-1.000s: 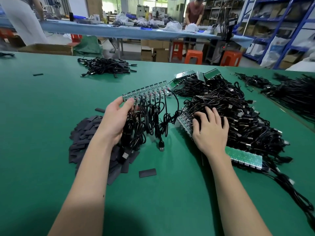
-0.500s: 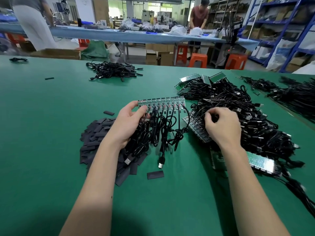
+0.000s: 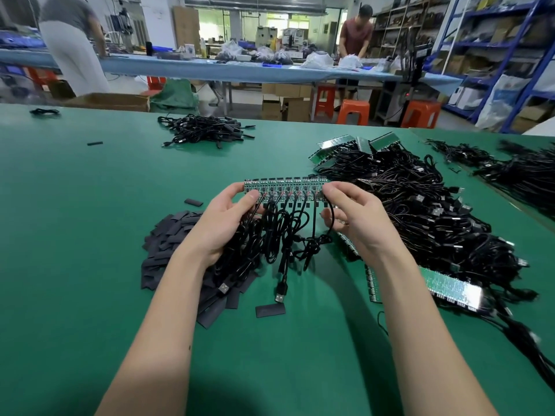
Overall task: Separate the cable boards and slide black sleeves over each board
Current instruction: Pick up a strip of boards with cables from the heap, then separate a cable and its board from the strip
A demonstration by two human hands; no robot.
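Both hands have the board strip (image 3: pixel 285 186) pinched at its ends, left hand (image 3: pixel 223 217) and right hand (image 3: pixel 356 217). It runs left-right between them, cables (image 3: pixel 279 232) dangling toward the person. Sleeve pile (image 3: pixel 171 244) sits nearest the left hand, I'd guess.

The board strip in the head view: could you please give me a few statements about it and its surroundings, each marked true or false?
1. Both hands hold the board strip, the left hand at one end and the right hand at the other. True.
2. The strip has already been broken into single boards. False: it is still in one piece.
3. The pile of black sleeves lies under the left forearm. True.
4. A sleeve is already on one of the held boards. False: the boards are bare.
5. Black cables hang from the strip. True.
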